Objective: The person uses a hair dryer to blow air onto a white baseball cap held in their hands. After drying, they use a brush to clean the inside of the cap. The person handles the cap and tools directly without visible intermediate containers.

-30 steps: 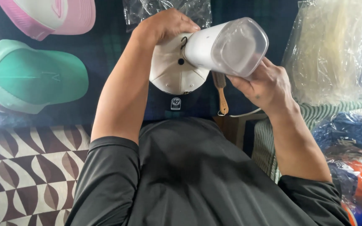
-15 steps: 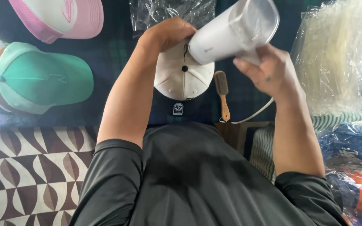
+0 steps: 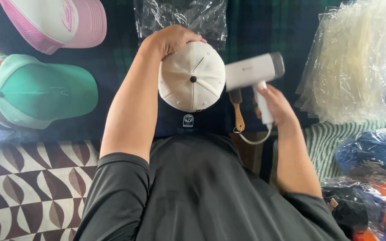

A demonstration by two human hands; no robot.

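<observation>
Centre of frame, head view: left hand (image 3: 173,39) grips cream cap (image 3: 192,76) by far edge, fingers curled over crown. Right of centre: right hand (image 3: 274,103) clenched round handle of white steamer (image 3: 253,71), nozzle beside cap. Brush (image 3: 237,109) below. Risk: nozzle so near could scorch left fingers; cord (image 3: 253,139) may snag brush.

The left hand (image 3: 171,39) cupped the far side of the cream cap (image 3: 192,76), so its brim and the fingertips were out of sight. The steamer's (image 3: 252,71) nozzle faced the cap and couldn't be seen. The pink cap (image 3: 54,22) at upper left got clipped by the top edge, the green cap (image 3: 41,91) by the left edge. Whatever was in the crinkly plastic bags (image 3: 358,67) at right was too hazy to tell.
</observation>
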